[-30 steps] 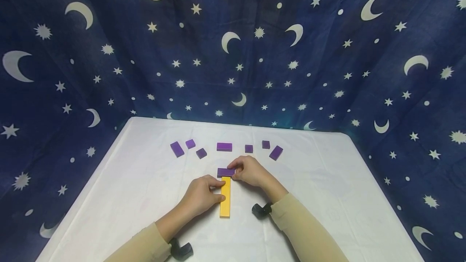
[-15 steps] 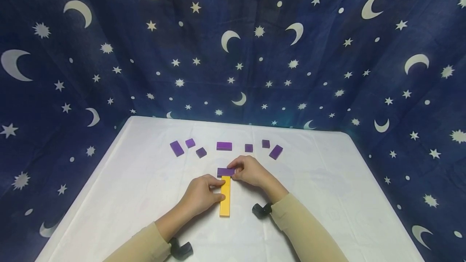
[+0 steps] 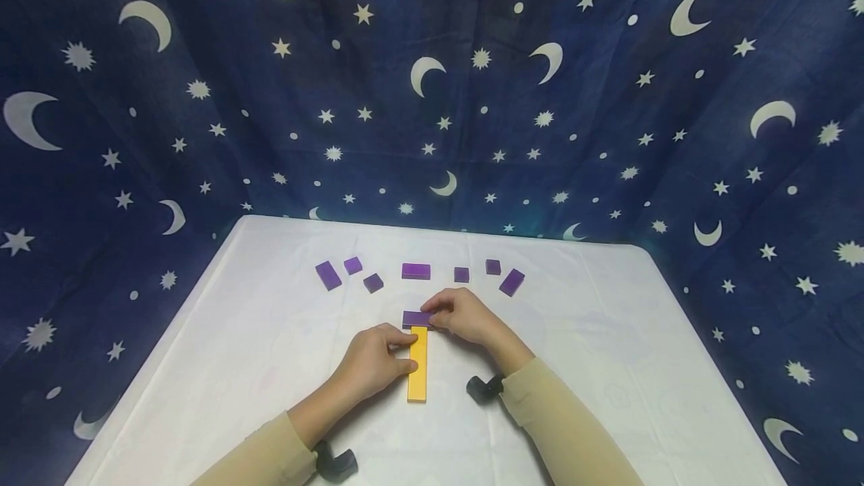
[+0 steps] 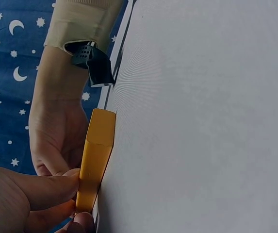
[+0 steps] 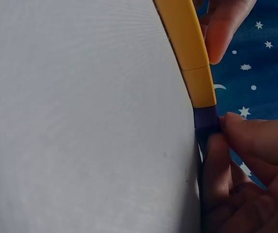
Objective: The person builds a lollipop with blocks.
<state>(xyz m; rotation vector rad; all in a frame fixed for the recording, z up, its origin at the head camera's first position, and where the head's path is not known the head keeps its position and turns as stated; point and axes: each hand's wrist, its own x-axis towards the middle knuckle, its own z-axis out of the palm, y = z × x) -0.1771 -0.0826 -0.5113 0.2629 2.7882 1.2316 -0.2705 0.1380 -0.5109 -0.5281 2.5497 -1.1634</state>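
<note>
A long yellow block (image 3: 418, 377) lies lengthwise toward me on the table, with a seam across it in the right wrist view. The thumb and forefinger of my left hand (image 3: 373, 362) hold it by its left side. Across its far end lies a purple oblong block (image 3: 415, 318), making a T. My right hand (image 3: 467, 316) pinches the right end of this purple block between thumb and fingers, hiding that end. In the right wrist view the purple block (image 5: 206, 118) meets the end of the yellow block (image 5: 182, 34).
Behind the hands lie loose purple pieces: oblong blocks at left (image 3: 328, 276), centre (image 3: 415, 271) and right (image 3: 512, 283), with several small purple cubes (image 3: 373, 283) among them. White cloth covers the table (image 3: 607, 366). A dark starry curtain (image 3: 432, 96) rises beyond its back edge.
My right thumb has shifted slightly up onto the top of the purple block's right end. The left hand and the blocks stay as they were.
</note>
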